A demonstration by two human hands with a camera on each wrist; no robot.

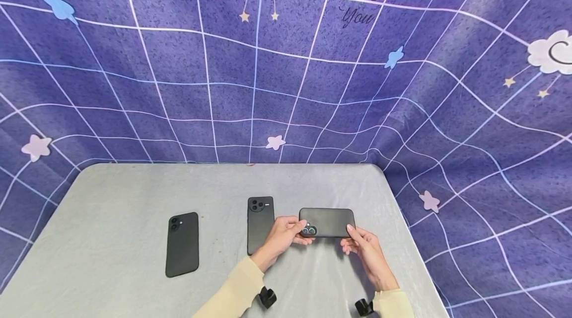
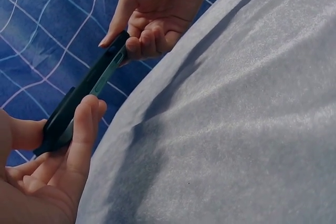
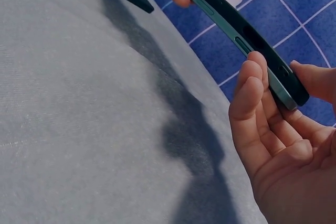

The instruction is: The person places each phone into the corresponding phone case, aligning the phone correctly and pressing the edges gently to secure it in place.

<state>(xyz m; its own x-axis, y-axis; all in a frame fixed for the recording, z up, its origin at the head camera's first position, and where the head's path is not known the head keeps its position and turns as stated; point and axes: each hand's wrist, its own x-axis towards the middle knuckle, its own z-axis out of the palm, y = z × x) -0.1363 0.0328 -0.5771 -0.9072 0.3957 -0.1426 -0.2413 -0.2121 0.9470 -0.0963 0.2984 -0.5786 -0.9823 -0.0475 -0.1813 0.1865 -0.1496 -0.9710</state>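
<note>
Both hands hold a phone with a green side frame (image 3: 223,27) and a black case (image 1: 332,222) over its back, sideways above the right part of the table. My left hand (image 1: 282,232) pinches the camera end, thumb on the back beside the lenses. At the other end, my right hand (image 1: 365,249) grips a corner between thumb and fingers. In the wrist views, the green edge shows along the case's rim, and part of the case edge stands apart from it. The screen side is hidden in the head view.
A black phone (image 1: 260,226) with a round camera ring lies just left of my left hand, partly covered by it. Farther left lies another black phone (image 1: 182,244). A light grey cloth covers the table (image 1: 120,208); a purple patterned curtain (image 1: 232,69) hangs behind.
</note>
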